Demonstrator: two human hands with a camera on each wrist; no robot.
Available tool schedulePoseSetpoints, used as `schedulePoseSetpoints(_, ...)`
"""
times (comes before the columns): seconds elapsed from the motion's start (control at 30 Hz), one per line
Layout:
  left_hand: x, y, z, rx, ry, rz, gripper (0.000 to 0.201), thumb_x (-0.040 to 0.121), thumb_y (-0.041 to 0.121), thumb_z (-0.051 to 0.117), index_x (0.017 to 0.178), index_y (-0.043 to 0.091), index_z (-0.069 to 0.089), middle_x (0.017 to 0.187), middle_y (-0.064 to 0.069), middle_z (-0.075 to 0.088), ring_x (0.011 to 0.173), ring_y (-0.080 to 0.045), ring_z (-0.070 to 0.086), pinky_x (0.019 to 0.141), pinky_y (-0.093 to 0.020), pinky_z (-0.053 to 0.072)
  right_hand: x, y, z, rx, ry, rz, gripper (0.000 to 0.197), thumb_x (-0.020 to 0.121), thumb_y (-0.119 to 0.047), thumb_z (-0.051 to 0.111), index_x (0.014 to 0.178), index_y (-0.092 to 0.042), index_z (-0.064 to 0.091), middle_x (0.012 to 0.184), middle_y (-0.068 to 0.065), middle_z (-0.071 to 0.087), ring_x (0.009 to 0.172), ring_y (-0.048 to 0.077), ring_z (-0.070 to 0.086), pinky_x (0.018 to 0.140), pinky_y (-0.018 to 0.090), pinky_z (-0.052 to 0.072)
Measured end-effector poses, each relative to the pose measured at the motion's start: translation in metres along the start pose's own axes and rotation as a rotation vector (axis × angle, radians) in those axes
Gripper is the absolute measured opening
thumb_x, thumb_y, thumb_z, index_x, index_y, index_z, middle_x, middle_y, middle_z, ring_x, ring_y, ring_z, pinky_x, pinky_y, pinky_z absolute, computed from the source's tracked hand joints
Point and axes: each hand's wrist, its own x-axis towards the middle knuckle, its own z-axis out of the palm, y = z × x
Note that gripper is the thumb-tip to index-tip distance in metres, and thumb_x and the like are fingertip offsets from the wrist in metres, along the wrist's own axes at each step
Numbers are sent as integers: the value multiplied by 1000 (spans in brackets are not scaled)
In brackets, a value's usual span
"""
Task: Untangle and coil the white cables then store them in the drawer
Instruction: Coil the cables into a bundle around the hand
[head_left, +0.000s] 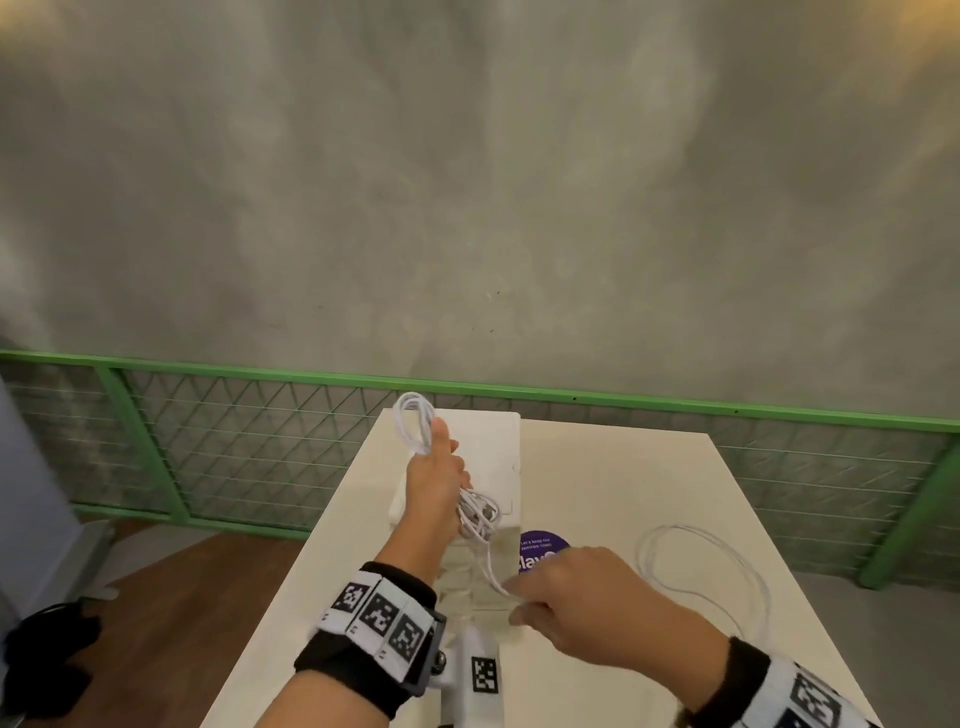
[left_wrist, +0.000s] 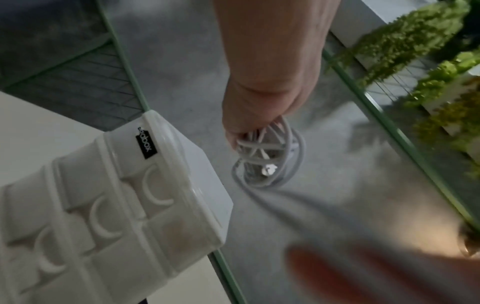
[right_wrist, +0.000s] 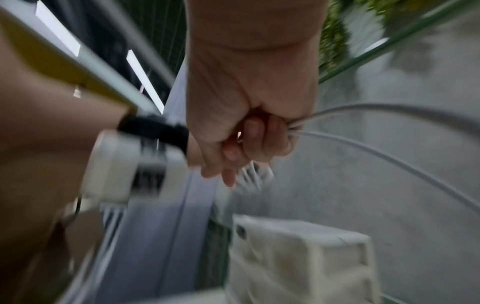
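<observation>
Nearest me, the right hand (head_left: 582, 603) pinches a loose strand of white cable (head_left: 488, 566) above the counter (head_left: 322, 597), keeping it taut, I'd say, so it feeds cleanly. Toward the counter's right edge, the slack (head_left: 701, 571) lies in wide loops, free to pay out. Farther on, the left hand (head_left: 436, 467) grips the gathered coil (head_left: 413, 421), raised over the white drawer unit (head_left: 498, 447) at the far edge, so turns stack without snagging. No drawer looks open yet.
</observation>
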Motion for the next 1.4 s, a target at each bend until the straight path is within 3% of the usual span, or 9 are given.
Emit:
schedulePoseSetpoints(0.27,-29,-18,20,385,-238,-82,67,91,62,20,88,8,58,80,-9,61,70,-21,59,55,-25,45,32,11,-45,105,206,155,19,82,-38,58,92,-28,71,93,0,72,82,19,60,66,26,38)
schedulePoseSetpoints(0.37,-32,-22,20,283,-376,-206,87,83,73,12,115,8,60,92,-13,70,82,-24,68,59,-26,54,36,16,-45,165,202,236,21,75,-39,66,92,-27,71,92,-1,72,86,18,62,64,25,38)
schedulePoseSetpoints(0.5,-39,-26,11,317,-619,-135,73,80,75,23,82,16,65,52,2,63,49,-9,59,48,-20,46,42,27,-42,193,172,313,22,68,-36,69,87,-25,68,87,-2,70,80,19,62,56,24,38)
schedulePoseSetpoints(0.6,-38,-33,1,475,-752,-85,33,63,43,75,68,14,58,58,-2,51,55,-14,50,56,-25,41,43,36,-46,268,145,337,12,68,-26,74,72,-28,62,69,-11,56,73,16,55,55,24,37)
schedulePoseSetpoints(0.67,-40,-35,-3,601,-818,-77,22,60,10,75,72,15,57,65,-4,49,63,-17,49,61,-28,42,40,38,-51,325,82,322,22,62,-29,81,70,-29,60,65,-15,53,69,11,54,55,22,39)
schedulePoseSetpoints(0.8,-43,-42,-5,833,-829,-91,30,77,-8,62,82,18,48,71,2,44,67,-11,44,67,-24,41,34,44,-70,293,-54,268,26,70,-18,77,94,-19,68,68,-16,57,71,6,54,58,16,40)
schedulePoseSetpoints(1.0,-52,-38,-1,901,-934,-60,12,89,15,58,100,17,56,82,4,53,77,-10,49,72,-23,41,34,59,-84,304,-43,212,21,81,-18,67,102,-20,71,72,-8,61,68,5,54,62,14,40)
schedulePoseSetpoints(1.1,-52,-37,0,839,-940,-89,12,92,14,54,81,19,57,61,10,56,57,-3,49,60,-17,42,33,69,-81,386,-7,237,17,81,-23,67,96,-19,73,85,-4,70,83,12,62,77,26,49)
schedulePoseSetpoints(1.4,-41,-36,-20,507,-782,-228,20,93,12,52,77,7,62,58,-2,59,43,-6,53,49,-20,49,13,117,-73,502,219,459,22,84,-37,62,89,-18,73,63,-12,58,51,5,41,51,19,33)
